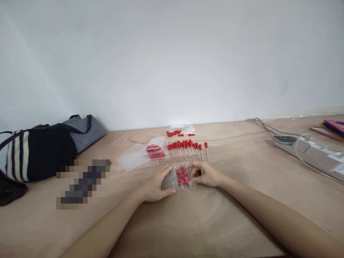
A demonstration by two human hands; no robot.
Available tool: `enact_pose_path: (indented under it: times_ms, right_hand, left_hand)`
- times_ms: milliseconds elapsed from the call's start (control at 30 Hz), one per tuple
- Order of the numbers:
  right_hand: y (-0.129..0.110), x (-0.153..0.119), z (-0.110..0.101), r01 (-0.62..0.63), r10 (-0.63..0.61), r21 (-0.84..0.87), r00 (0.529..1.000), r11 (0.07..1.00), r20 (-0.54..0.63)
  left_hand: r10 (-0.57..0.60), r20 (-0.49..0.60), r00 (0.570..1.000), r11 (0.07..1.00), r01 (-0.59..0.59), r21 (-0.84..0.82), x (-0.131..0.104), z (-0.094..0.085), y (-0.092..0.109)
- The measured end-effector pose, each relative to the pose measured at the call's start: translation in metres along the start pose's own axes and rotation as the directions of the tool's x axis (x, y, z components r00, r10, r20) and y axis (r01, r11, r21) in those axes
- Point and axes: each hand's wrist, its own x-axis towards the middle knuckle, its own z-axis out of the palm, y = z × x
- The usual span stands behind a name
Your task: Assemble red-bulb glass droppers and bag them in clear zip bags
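Note:
A clear zip-lock bag lies on the table in front of me, with several red-bulbed glass droppers inside, their bulbs toward the right. My left hand curves around the bag's left end, thumb on the near side and fingers on the far side. My right hand is closed with bent fingers at the zip edge on the right. Just beyond, a row of loose droppers lies with red bulbs pointing away. Filled bags of droppers sit to the left, beside flat clear bags.
Loose red bulbs lie near the wall by another clear bag. At left are a black striped bag and a blurred dark object. A white power strip with cables and some coloured items stand at right.

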Motion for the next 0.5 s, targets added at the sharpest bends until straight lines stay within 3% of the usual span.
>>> enact_pose_path:
  times_ms: [133,400,500]
  right_hand:
    - [-0.003,0.001,0.004,0.001,-0.003,-0.031,0.997,1.000,-0.079]
    - [0.002,0.001,-0.006,0.014,-0.016,0.043,0.998,0.999,0.055]
    - [0.002,-0.003,-0.017,0.020,-0.030,-0.121,0.996,0.992,-0.081]
  left_hand:
    - [0.016,-0.012,1.000,0.999,-0.016,0.036,0.001,0.001,0.001]
    - [0.081,-0.020,0.997,0.972,-0.075,0.222,0.003,0.002,0.002]
    - [0.152,0.018,0.988,0.951,-0.151,0.269,0.003,0.004,0.002]
